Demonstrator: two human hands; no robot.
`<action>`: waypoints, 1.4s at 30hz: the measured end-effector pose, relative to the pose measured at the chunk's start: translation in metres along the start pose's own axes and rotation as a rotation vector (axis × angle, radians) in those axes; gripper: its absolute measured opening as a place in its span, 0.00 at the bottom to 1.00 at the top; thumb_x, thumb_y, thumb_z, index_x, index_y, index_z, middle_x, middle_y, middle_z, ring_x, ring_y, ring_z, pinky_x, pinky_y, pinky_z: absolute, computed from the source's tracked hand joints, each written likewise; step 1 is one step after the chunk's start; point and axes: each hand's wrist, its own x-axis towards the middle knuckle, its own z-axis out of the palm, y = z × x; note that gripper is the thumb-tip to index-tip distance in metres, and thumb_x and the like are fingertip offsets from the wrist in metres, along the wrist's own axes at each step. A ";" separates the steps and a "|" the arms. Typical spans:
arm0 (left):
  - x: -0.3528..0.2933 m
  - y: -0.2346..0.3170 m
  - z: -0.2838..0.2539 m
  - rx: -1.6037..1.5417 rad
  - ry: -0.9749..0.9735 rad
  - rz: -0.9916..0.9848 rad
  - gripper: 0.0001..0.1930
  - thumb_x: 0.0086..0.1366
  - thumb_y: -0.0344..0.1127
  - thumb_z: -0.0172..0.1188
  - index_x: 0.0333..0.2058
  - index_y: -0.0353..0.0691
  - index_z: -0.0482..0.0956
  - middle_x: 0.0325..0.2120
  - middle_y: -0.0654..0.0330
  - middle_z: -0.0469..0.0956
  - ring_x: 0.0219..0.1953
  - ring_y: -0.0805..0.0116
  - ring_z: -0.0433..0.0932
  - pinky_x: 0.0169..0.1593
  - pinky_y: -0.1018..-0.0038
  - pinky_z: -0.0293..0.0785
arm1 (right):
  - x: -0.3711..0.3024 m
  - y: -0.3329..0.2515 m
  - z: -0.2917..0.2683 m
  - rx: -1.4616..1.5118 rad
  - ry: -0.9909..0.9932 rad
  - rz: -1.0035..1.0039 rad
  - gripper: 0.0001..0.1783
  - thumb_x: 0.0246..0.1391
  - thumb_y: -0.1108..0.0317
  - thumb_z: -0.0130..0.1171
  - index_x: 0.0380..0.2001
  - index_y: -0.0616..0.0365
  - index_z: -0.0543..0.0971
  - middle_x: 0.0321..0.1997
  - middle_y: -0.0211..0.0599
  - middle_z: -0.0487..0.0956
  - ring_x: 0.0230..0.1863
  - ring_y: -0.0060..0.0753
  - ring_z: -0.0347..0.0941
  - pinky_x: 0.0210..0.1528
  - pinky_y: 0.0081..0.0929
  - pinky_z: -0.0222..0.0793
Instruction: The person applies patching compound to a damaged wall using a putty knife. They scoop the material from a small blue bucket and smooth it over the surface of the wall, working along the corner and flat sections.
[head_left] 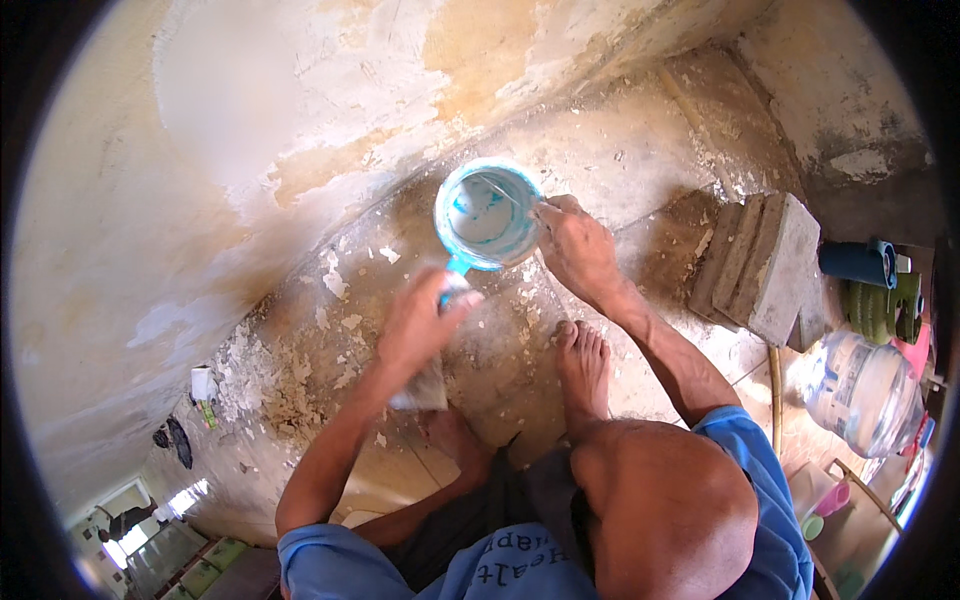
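A light-blue plastic dipper (pixel 488 258), its inside coated with white, is held up over the floor near the wall. My left hand (pixel 422 315) is closed around its short handle, slightly blurred by motion. At the dipper's right rim, my right hand (pixel 580 248) pinches a thin, stick-like tool (pixel 500 190) that reaches down into it. What kind of tool it is cannot be made out. White material with blue patches shows at the bottom of the dipper. Below my left forearm lies a pale, flat bag-like thing (pixel 425 388), partly hidden.
A peeling wall (pixel 300 130) runs along the left and far side. Paint flakes litter the floor (pixel 340 330). Stacked grey slabs (pixel 765 265) stand at right, near a blue container (pixel 858 262) and a large clear water bottle (pixel 865 390). A small white container (pixel 203 382) sits left.
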 end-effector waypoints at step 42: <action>0.008 -0.039 0.090 -0.473 -0.296 -0.186 0.21 0.72 0.49 0.45 0.36 0.34 0.70 0.17 0.58 0.73 0.19 0.68 0.73 0.26 0.68 0.68 | -0.025 0.002 0.002 -0.162 -0.059 -0.154 0.16 0.51 0.70 0.52 0.42 0.68 0.77 0.26 0.54 0.79 0.28 0.54 0.79 0.29 0.44 0.75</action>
